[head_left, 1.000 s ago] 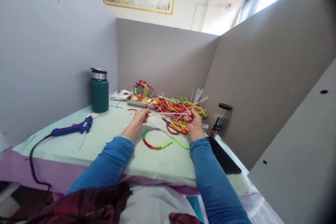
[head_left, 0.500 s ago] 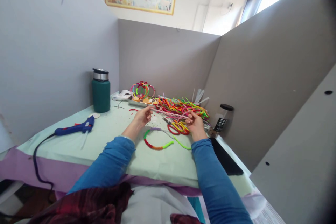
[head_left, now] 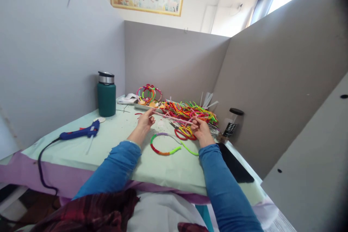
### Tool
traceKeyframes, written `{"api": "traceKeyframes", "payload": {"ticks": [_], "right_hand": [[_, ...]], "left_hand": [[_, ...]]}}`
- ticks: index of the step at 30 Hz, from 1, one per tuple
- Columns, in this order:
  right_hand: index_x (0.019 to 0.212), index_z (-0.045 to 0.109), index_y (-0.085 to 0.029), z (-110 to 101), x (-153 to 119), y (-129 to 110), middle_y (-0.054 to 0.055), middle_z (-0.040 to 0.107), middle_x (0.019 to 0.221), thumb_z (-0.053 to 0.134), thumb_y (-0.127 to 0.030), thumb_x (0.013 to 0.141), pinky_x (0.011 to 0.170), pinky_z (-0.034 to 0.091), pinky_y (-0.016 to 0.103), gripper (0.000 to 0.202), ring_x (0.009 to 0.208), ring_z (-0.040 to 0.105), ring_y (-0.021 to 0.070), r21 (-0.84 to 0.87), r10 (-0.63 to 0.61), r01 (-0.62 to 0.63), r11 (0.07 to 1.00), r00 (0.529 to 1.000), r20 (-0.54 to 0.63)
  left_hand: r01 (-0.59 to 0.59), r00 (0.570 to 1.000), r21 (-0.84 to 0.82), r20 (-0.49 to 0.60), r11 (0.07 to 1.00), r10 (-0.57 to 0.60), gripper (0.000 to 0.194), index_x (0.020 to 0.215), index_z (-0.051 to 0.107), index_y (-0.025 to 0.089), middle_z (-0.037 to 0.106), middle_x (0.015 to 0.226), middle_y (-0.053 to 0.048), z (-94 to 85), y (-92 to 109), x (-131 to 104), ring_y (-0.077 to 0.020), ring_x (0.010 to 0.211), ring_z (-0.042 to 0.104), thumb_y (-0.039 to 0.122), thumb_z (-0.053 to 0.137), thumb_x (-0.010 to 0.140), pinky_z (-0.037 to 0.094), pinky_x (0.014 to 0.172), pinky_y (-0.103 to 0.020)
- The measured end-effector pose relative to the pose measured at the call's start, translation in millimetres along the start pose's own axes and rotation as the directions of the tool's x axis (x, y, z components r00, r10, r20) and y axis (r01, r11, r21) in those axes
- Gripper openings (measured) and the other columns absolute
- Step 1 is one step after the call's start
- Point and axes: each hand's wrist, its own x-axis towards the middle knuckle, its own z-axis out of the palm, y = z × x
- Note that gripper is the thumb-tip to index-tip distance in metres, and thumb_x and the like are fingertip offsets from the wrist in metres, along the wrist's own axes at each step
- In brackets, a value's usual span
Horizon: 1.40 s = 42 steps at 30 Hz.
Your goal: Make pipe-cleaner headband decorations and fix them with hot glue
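Note:
A pink pipe cleaner (head_left: pixel 174 117) is stretched between my two hands, above the table. My left hand (head_left: pixel 145 122) pinches one end of it, and my right hand (head_left: pixel 200 127) pinches the other end. Below and between them lies a curved multicoloured pipe-cleaner ring (head_left: pixel 163 153), wrapped in green, red, orange and lilac, with a loose lime-green tail running toward my right wrist. Red-handled scissors (head_left: pixel 181 135) lie beside my right hand, partly under yellow pipe cleaners. Behind the hands is a heap of colourful pipe cleaners (head_left: pixel 190 108).
A blue glue gun (head_left: pixel 81 133) with its cord lies at left, near a green bottle (head_left: pixel 106 98). Finished-looking rings (head_left: pixel 149 94) rest on a metal tray (head_left: pixel 143 107) at the back. A black flat object (head_left: pixel 235 163) and a dark-lidded container (head_left: pixel 232 121) are at right.
The view has shifted slightly. Both hands keep hold of the pink pipe cleaner, which looks a little straighter now; the things on the table stay in place.

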Motion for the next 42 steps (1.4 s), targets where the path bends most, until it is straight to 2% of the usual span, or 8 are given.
{"api": "traceKeyframes", "payload": {"ticks": [4,8,14,16,20,24,33,42], "right_hand": [[0.077,0.053,-0.017,3.8,-1.7,3.6,-0.008,0.043,0.049,0.059,-0.017,0.083,0.031,0.029,0.012,0.009,0.033,0.030,0.0026,-0.024,-0.031,0.033,0.999,0.996,0.087],[0.079,0.056,-0.018,7.3,-3.1,6.1,-0.008,0.044,0.051,0.057,-0.014,0.083,0.033,0.030,0.012,0.006,0.035,0.031,0.0031,-0.021,-0.099,0.105,0.994,0.976,0.193],[0.083,0.060,-0.020,10.0,-6.2,2.1,-0.005,0.054,0.064,0.057,-0.014,0.082,0.056,0.051,0.021,0.007,0.050,0.048,0.0058,0.101,-0.373,0.359,0.928,0.896,0.240],[0.083,0.061,-0.020,13.5,-9.0,4.1,-0.004,0.058,0.069,0.057,-0.013,0.080,0.061,0.053,0.024,0.009,0.055,0.051,0.0072,0.074,-0.383,0.378,0.923,0.885,0.265],[0.078,0.063,-0.018,22.3,-14.0,15.1,-0.001,0.061,0.070,0.057,-0.007,0.073,0.063,0.053,0.027,0.014,0.059,0.054,0.0097,-0.033,-0.325,0.356,0.934,0.882,0.341],[0.075,0.064,-0.018,22.9,-13.3,20.6,-0.002,0.058,0.062,0.058,-0.009,0.071,0.055,0.049,0.023,0.011,0.056,0.052,0.0101,-0.129,-0.276,0.335,0.933,0.900,0.338],[0.077,0.065,-0.018,9.8,-1.4,16.0,-0.003,0.055,0.060,0.062,-0.016,0.068,0.047,0.042,0.023,0.010,0.047,0.044,0.0079,-0.133,-0.285,0.341,0.931,0.903,0.320],[0.076,0.062,-0.020,11.4,-5.8,9.6,-0.005,0.050,0.058,0.060,-0.016,0.068,0.045,0.038,0.021,0.009,0.045,0.038,0.0068,-0.084,-0.276,0.313,0.946,0.914,0.296]], "left_hand": [[-0.130,0.968,0.196,-0.188,0.972,0.167,0.015,0.079,0.067,0.012,0.061,0.060,0.001,-3.7,-4.8,5.0,-0.0005,0.032,0.029,0.024,0.063,0.071,0.025,0.034,-0.018],[-0.105,0.937,0.258,-0.298,0.960,0.183,0.011,0.076,0.065,0.013,0.053,0.048,0.004,-6.5,-4.5,8.8,-0.0015,0.029,0.026,0.022,0.061,0.073,0.021,0.032,-0.018],[-0.005,0.999,0.164,-0.040,0.987,0.012,0.023,0.086,0.060,0.015,0.065,0.065,-0.003,-4.9,-4.1,7.7,-0.0022,0.032,0.031,0.037,0.060,0.081,0.030,0.036,-0.018],[0.063,0.998,0.187,-0.028,0.980,-0.059,0.023,0.081,0.056,0.015,0.067,0.069,-0.006,-3.7,-6.4,6.7,-0.0025,0.032,0.032,0.037,0.062,0.081,0.031,0.036,-0.019],[0.146,0.989,0.293,-0.041,0.945,-0.140,0.011,0.078,0.053,0.015,0.067,0.068,-0.006,-2.0,-10.0,3.5,-0.0030,0.032,0.032,0.020,0.063,0.079,0.029,0.034,-0.018],[0.111,0.991,0.289,0.042,0.951,-0.128,0.005,0.078,0.058,0.014,0.068,0.070,-0.006,-1.9,-9.4,1.4,-0.0028,0.032,0.035,0.017,0.062,0.080,0.027,0.033,-0.017],[-0.029,0.999,0.167,0.035,0.986,0.023,0.023,0.089,0.065,0.014,0.062,0.069,0.001,-6.7,-9.7,9.4,0.0005,0.034,0.032,0.027,0.072,0.071,0.029,0.036,-0.016],[0.003,0.996,0.113,0.090,0.994,-0.013,0.019,0.092,0.066,0.010,0.053,0.063,0.003,-6.3,-7.9,8.6,-0.0019,0.034,0.034,0.026,0.060,0.082,0.032,0.037,-0.020]]}}
